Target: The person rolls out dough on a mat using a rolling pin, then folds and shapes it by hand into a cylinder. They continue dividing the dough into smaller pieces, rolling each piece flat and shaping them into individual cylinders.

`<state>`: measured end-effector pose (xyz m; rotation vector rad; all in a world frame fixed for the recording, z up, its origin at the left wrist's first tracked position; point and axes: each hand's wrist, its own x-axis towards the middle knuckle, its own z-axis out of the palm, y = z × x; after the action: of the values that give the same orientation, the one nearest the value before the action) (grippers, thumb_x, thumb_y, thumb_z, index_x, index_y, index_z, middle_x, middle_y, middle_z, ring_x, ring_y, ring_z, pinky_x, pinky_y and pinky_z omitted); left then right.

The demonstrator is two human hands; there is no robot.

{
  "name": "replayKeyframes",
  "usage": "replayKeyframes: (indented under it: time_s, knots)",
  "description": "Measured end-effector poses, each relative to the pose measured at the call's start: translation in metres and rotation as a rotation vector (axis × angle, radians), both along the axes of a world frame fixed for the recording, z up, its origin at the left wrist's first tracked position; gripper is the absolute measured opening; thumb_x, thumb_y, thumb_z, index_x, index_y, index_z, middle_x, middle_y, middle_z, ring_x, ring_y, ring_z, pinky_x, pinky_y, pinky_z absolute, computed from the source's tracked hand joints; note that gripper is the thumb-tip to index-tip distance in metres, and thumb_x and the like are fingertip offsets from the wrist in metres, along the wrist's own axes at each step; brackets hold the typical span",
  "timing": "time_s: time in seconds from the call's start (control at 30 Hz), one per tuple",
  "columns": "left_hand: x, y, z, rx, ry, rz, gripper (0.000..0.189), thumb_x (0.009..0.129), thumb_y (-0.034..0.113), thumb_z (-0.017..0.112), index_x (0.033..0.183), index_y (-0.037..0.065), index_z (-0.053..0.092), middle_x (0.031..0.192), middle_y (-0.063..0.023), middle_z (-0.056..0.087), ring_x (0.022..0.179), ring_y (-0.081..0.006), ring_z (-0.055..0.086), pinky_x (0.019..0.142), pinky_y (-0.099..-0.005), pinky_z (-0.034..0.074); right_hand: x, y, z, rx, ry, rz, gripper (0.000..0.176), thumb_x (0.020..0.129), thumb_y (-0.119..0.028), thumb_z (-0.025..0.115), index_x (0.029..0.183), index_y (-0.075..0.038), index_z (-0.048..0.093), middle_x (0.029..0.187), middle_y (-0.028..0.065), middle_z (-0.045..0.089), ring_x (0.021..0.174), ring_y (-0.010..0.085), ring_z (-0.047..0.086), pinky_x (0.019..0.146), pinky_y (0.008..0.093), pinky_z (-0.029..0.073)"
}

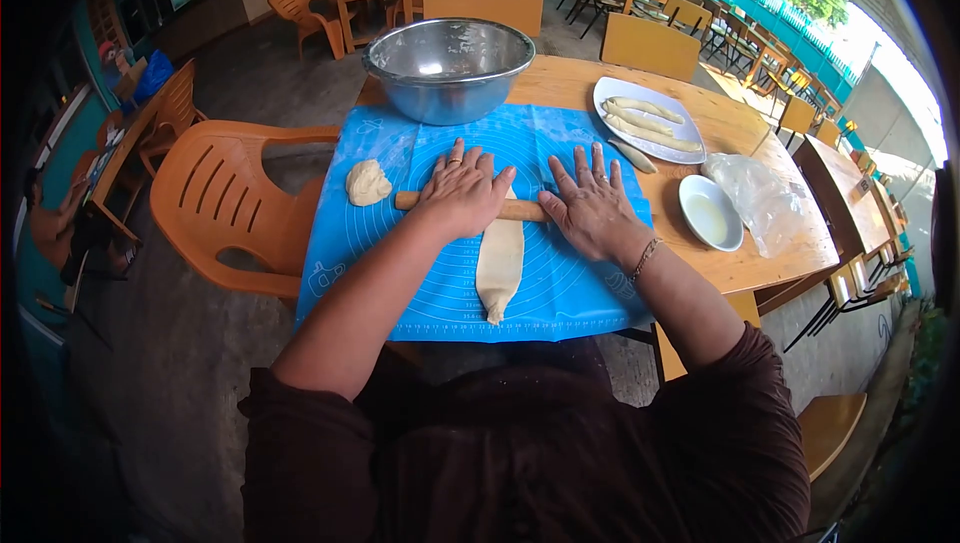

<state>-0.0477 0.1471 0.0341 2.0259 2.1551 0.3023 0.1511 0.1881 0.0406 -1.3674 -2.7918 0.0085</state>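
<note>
A wooden rolling pin (522,210) lies crosswise over a long, flattened strip of dough (500,255) on a blue measuring mat (425,288). My left hand (462,190) rests palm down on the pin's left part, fingers stretched forward. On the right part lies my right hand (592,205), also flat, with its fingers spread. The strip's near end narrows to a crumpled tip. Left of my left hand sits a round lump of dough (369,183).
A large metal bowl (450,95) stands behind the mat. To the right are a white plate (682,108) with several dough rolls (638,125), a small white bowl (712,213) and a clear plastic bag (768,198). An orange chair (225,193) flanks the table's left side.
</note>
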Motion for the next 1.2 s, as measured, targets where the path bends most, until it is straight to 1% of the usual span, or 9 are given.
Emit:
replayKeyframes:
  time_s: [0.23, 0.3, 0.4, 0.6, 0.93, 1.03, 1.07, 1.1, 1.2]
  knots:
    - [-0.009, 0.017, 0.006, 0.024, -0.151, 0.093, 0.051, 0.103, 0.035, 0.039, 0.137, -0.002, 0.047, 0.146, -0.0224, 0.042, 0.144, -0.0381, 0.026, 0.118, -0.0445, 0.024, -0.027, 0.047, -0.005, -0.005, -0.070, -0.113, 0.067, 0.101, -0.048, 0.028, 0.156, -0.010, 0.022, 0.162, 0.0244, 0.004, 0.150, 0.0423, -0.003, 0.120, 0.0534, 0.001]
    - [-0.015, 0.010, 0.003, 0.288, -0.389, -0.028, 0.044, 0.101, 0.028, 0.046, 0.132, -0.003, 0.050, 0.144, -0.0241, 0.042, 0.142, -0.0399, 0.030, 0.118, -0.0460, 0.024, -0.033, 0.053, -0.003, -0.069, -0.073, -0.177, 0.069, 0.097, -0.044, 0.035, 0.156, -0.011, 0.020, 0.162, 0.0234, 0.001, 0.150, 0.0421, -0.004, 0.121, 0.0518, 0.001]
    - [-0.007, -0.002, -0.009, 0.442, -0.062, -0.172, 0.050, 0.103, 0.035, 0.038, 0.133, -0.004, 0.049, 0.146, -0.0260, 0.039, 0.144, -0.0420, 0.024, 0.120, -0.0479, 0.019, -0.038, 0.071, -0.008, -0.113, -0.057, -0.191, 0.072, 0.095, -0.041, 0.040, 0.157, -0.010, 0.019, 0.162, 0.0235, 0.001, 0.150, 0.0426, -0.004, 0.121, 0.0515, 0.002]
    - [0.002, -0.002, -0.006, 0.091, 0.105, -0.037, 0.068, 0.105, 0.048, 0.019, 0.143, -0.003, 0.041, 0.157, -0.0240, 0.024, 0.148, -0.0421, 0.012, 0.121, -0.0491, 0.011, -0.050, 0.081, -0.011, -0.074, -0.012, -0.193, 0.071, 0.099, -0.044, 0.038, 0.156, -0.007, 0.019, 0.161, 0.0247, 0.006, 0.149, 0.0440, -0.001, 0.120, 0.0532, 0.005]
    - [0.000, 0.033, -0.005, -0.062, 0.031, 0.068, 0.064, 0.105, 0.047, 0.022, 0.140, -0.001, 0.046, 0.157, -0.0230, 0.024, 0.146, -0.0434, 0.017, 0.120, -0.0497, 0.015, -0.029, 0.028, -0.016, 0.034, 0.080, 0.100, 0.065, 0.104, -0.045, 0.027, 0.153, -0.003, 0.023, 0.158, 0.0264, 0.018, 0.148, 0.0437, 0.010, 0.120, 0.0514, 0.014]
    - [0.001, 0.027, -0.010, 0.007, 0.071, 0.083, 0.061, 0.104, 0.045, 0.027, 0.140, -0.001, 0.046, 0.157, -0.0231, 0.025, 0.146, -0.0437, 0.017, 0.120, -0.0519, 0.015, -0.012, 0.056, -0.010, -0.079, 0.434, 0.072, 0.051, 0.103, -0.037, 0.039, 0.134, 0.001, 0.055, 0.146, 0.0304, 0.039, 0.139, 0.0443, 0.033, 0.115, 0.0447, 0.030]
    - [0.002, 0.024, -0.014, 0.085, 0.081, 0.071, 0.059, 0.104, 0.044, 0.029, 0.140, 0.000, 0.047, 0.157, -0.0231, 0.025, 0.147, -0.0434, 0.017, 0.120, -0.0525, 0.015, 0.000, 0.066, -0.003, 0.112, 0.516, 0.082, 0.037, 0.097, -0.029, 0.053, 0.107, 0.003, 0.069, 0.124, 0.0301, 0.058, 0.117, 0.0434, 0.054, 0.101, 0.0453, 0.043]
    - [0.002, 0.022, -0.017, 0.163, 0.090, 0.059, 0.057, 0.104, 0.043, 0.032, 0.139, 0.000, 0.047, 0.157, -0.0230, 0.025, 0.147, -0.0431, 0.017, 0.120, -0.0532, 0.014, 0.011, 0.070, 0.004, 0.288, 0.506, -0.033, 0.028, 0.090, -0.024, 0.060, 0.090, 0.002, 0.069, 0.105, 0.0253, 0.064, 0.098, 0.0403, 0.061, 0.089, 0.0464, 0.048]
    - [0.003, 0.017, -0.018, 0.194, 0.080, 0.044, 0.055, 0.104, 0.041, 0.034, 0.138, 0.000, 0.049, 0.156, -0.0231, 0.028, 0.146, -0.0430, 0.019, 0.119, -0.0531, 0.015, 0.048, 0.079, 0.020, 0.322, 0.220, -0.285, 0.022, 0.085, -0.013, 0.055, 0.085, 0.003, 0.070, 0.092, 0.0234, 0.069, 0.093, 0.0381, 0.066, 0.083, 0.0482, 0.051]
